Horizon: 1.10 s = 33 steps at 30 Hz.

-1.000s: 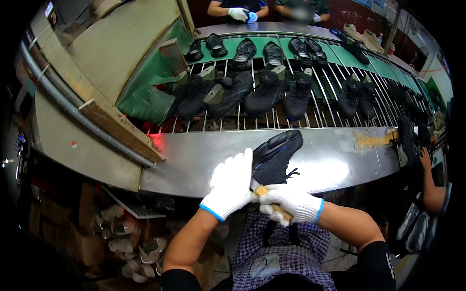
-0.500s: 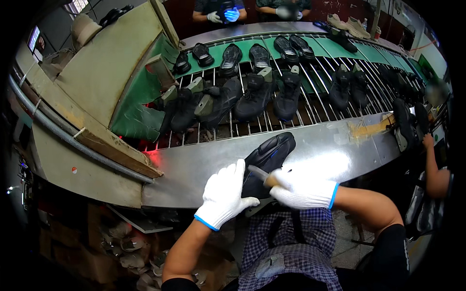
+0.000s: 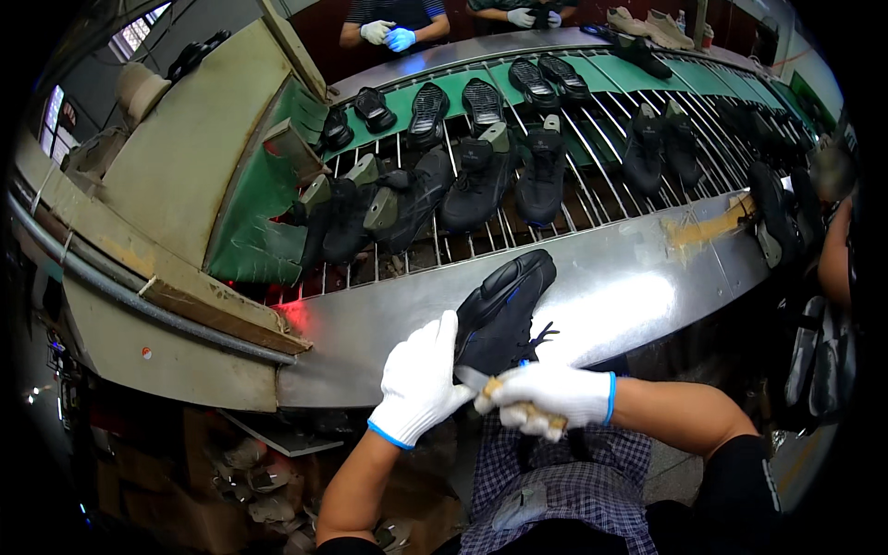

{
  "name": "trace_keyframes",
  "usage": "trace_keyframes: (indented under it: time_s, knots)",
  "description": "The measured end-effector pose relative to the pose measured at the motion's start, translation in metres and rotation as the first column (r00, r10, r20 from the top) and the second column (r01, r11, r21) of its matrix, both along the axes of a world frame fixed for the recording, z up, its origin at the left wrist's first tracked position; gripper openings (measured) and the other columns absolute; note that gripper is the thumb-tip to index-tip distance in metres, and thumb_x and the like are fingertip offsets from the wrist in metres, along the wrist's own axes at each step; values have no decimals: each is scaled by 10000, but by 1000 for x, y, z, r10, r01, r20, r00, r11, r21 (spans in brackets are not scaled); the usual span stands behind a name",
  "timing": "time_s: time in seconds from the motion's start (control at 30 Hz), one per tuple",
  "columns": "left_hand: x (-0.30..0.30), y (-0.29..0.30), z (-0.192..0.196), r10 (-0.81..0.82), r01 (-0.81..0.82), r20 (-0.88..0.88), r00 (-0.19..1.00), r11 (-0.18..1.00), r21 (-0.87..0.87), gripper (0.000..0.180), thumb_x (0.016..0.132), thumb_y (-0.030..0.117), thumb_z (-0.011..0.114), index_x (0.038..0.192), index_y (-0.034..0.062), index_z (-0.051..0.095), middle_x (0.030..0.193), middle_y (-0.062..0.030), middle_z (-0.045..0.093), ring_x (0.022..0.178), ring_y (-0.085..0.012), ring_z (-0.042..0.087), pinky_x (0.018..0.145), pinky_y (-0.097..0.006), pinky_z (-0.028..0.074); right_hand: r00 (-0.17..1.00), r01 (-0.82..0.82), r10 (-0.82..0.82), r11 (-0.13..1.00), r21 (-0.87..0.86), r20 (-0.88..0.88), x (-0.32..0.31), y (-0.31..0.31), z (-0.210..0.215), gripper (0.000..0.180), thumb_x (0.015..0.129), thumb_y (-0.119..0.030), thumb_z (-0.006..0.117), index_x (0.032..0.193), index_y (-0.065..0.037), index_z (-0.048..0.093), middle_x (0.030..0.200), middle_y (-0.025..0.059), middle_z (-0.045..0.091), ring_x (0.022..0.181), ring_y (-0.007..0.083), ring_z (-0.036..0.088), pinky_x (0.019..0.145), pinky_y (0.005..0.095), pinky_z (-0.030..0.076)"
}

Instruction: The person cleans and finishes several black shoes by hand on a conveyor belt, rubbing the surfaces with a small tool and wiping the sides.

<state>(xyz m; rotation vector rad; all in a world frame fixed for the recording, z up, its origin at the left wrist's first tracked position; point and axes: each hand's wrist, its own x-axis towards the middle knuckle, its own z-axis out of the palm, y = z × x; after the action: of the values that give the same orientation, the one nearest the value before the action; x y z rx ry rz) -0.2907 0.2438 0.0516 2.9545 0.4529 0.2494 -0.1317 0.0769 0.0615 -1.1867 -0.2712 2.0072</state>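
A black shoe (image 3: 504, 319) with dark laces and blue trim lies tilted on its side at the front edge of the metal ledge (image 3: 361, 342), its sole edge towards the upper left. My left hand (image 3: 418, 379), in a white knit glove, grips the shoe at its left side near the heel end. In my gloved right hand (image 3: 560, 393) is a tool with a worn tan handle and a flat metal blade (image 3: 470, 376). The blade reaches to the shoe's near end, close to my left thumb; whether it touches the shoe, I cannot tell.
Beyond the ledge, black shoes (image 3: 476, 190) stand on a conveyor of metal rods (image 3: 592, 153), with dark soles (image 3: 428, 116) on a green strip (image 3: 504, 79) behind. A worn panel (image 3: 213, 120) rises at left. Two people work across the line, and another's arm (image 3: 835, 254) shows at right.
My right hand and the tool have moved down and left, from the shoe's middle to its near end. The shoe has turned slightly, so its laces now show.
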Motion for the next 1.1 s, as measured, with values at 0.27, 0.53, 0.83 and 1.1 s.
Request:
trace_keyframes:
  time_s: [0.27, 0.53, 0.83, 1.1]
  knots:
    - [3, -2, 5, -3, 2, -16, 1000, 998, -56, 1115, 702, 543, 929, 1505, -63, 449, 1238, -207, 656, 1071, -382, 684, 882, -464, 582, 985, 172, -171, 985, -17, 38, 14, 1, 5, 239, 1087, -299, 561, 1181, -80, 585, 666, -48, 497, 432, 55, 446, 347, 255, 419]
    - [-3, -6, 5, -68, 68, -12, 998, 998, 18, 968, 710, 560, 921, 1465, 54, 590, 1388, -253, 613, 1179, -421, 656, 977, -483, 568, 187, -521, -32, 844, 127, 982, 46, -36, -4, 353, 1087, -321, 530, 1141, 7, 651, 796, 129, 672, 685, 256, 686, 684, 390, 584]
    - [41, 7, 15, 191, -218, -110, 975, 910, -353, 955, 831, 519, 851, 1580, 69, 467, 1320, -272, 702, 1189, -433, 705, 1014, -484, 565, 670, -239, 193, 970, -39, 717, 72, -10, 38, 374, 1124, -349, 486, 1186, -10, 632, 782, 31, 647, 538, 119, 602, 456, 272, 533]
    - [48, 19, 9, 204, -239, -129, 970, 886, -396, 1010, 814, 563, 828, 1597, 68, 425, 1262, -251, 737, 1135, -434, 728, 983, -486, 572, 853, 344, -237, 925, 159, -465, 57, 14, -59, 330, 1150, -367, 458, 1175, -84, 627, 594, -68, 412, 378, 47, 350, 302, 227, 333]
